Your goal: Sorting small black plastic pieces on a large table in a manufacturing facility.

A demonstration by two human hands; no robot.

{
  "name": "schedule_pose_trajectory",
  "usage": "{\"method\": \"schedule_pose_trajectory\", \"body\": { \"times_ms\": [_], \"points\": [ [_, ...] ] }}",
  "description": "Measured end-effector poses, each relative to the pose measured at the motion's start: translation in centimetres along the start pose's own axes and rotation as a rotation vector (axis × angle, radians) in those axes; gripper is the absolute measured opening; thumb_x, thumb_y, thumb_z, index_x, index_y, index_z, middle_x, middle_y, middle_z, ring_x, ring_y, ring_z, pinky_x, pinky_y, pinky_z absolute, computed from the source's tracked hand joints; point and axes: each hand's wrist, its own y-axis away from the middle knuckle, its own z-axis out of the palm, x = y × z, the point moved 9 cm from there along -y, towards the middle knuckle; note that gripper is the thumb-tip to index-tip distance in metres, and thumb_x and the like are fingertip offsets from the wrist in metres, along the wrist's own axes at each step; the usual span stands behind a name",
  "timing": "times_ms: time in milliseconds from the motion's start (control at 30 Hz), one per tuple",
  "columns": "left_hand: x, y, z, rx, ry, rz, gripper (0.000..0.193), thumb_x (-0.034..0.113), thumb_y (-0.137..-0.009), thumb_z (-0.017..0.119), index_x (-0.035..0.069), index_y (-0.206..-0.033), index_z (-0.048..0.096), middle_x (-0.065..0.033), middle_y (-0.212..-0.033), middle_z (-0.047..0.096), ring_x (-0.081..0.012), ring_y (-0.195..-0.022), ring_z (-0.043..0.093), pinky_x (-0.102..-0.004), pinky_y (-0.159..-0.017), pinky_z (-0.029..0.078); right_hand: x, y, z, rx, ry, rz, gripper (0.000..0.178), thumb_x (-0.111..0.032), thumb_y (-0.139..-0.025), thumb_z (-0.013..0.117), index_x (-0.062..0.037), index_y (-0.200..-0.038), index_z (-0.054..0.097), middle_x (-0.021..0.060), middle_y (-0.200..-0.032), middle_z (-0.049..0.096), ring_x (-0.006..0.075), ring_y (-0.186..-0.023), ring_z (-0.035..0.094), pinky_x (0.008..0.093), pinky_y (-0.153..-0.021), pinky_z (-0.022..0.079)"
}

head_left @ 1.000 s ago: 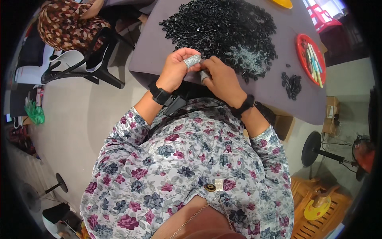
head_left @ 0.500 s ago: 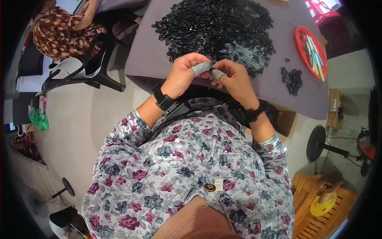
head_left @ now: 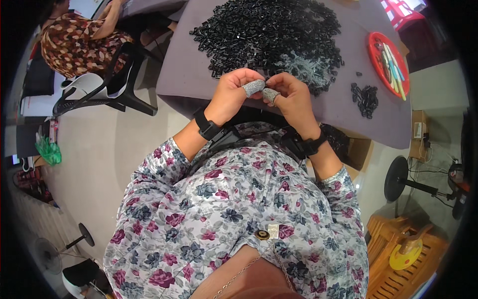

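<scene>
My left hand [head_left: 230, 94] and my right hand [head_left: 296, 102] meet over the near edge of the grey-covered table [head_left: 184, 65]. Each thumb wears a grey knitted finger cover. Both hands are closed in a pinch, fingertips almost touching; whatever lies between them is hidden by the fingers and too small to name. Just beyond them spreads a large heap of small black pieces [head_left: 259, 37]. Thin grey-blue scraps [head_left: 309, 70] lie on the heap's near right side. A smaller pile of black pieces [head_left: 366, 101] sits apart on the right.
At the table's right edge, a red round tray [head_left: 375, 57] holds several slim-handled tools [head_left: 392, 70]. A person in a patterned top [head_left: 82, 42] sits at the far left near a black chair [head_left: 132, 79]. Stacked orange-brown stools [head_left: 393, 264] stand at lower right, by a fan [head_left: 396, 178].
Both hands have shifted very slightly and the fingertips have drawn closer, the thumbs turning a little. A dark bit seen between the fingertips before is now hidden.
</scene>
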Motion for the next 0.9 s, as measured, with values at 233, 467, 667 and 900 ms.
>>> {"method": "schedule_pose_trajectory", "body": {
  "times_ms": [233, 467, 667, 900],
  "points": [
    [-0.6, -0.3, -0.8, 0.007, 0.030, -0.030, 0.014, 0.007, -0.101, 0.065, 0.001, -0.114, 0.066, -0.0063, -0.105, 0.073, -0.0144, -0.093, 0.072, -0.0286, -0.087, 0.060, -0.7, 0.4, -1.1, 0.044, 0.187, -0.110, 0.023, 0.004, -0.092, 0.063, 0.0007, -0.114, 0.068, 0.0060, -0.101, 0.073, 0.0116, -0.083, 0.071, 0.0236, -0.075, 0.057],
    [-0.2, -0.2, -0.2, -0.007, -0.095, 0.006, 0.014, 0.005, -0.101, 0.064, 0.001, -0.115, 0.067, -0.0060, -0.104, 0.073, -0.0143, -0.093, 0.072, -0.0273, -0.086, 0.059, -0.7, 0.4, -2.2, 0.056, 0.008, 0.044, 0.023, 0.003, -0.094, 0.059, 0.0020, -0.114, 0.070, 0.0064, -0.102, 0.074, 0.0121, -0.084, 0.073, 0.0251, -0.071, 0.058],
    [0.1, 0.0, 0.0, -0.009, -0.090, 0.018, 0.014, 0.000, -0.100, 0.063, 0.001, -0.113, 0.068, -0.0050, -0.103, 0.073, -0.0124, -0.092, 0.071, -0.0265, -0.084, 0.058, -0.2, 0.0, -1.8, 0.019, -0.041, 0.024, 0.021, 0.002, -0.095, 0.060, 0.0028, -0.114, 0.069, 0.0080, -0.099, 0.074, 0.0130, -0.081, 0.073, 0.0249, -0.068, 0.059],
    [-0.1, 0.0, 0.3, -0.068, -0.102, 0.072, 0.014, -0.001, -0.098, 0.066, 0.001, -0.112, 0.069, -0.0030, -0.100, 0.072, -0.0097, -0.089, 0.068, -0.0255, -0.081, 0.056, 0.3, 0.3, -2.0, 0.003, -0.117, 0.123, 0.021, -0.001, -0.096, 0.062, 0.0051, -0.115, 0.068, 0.0107, -0.096, 0.074, 0.0158, -0.077, 0.073, 0.0257, -0.067, 0.059]
  ]
}}
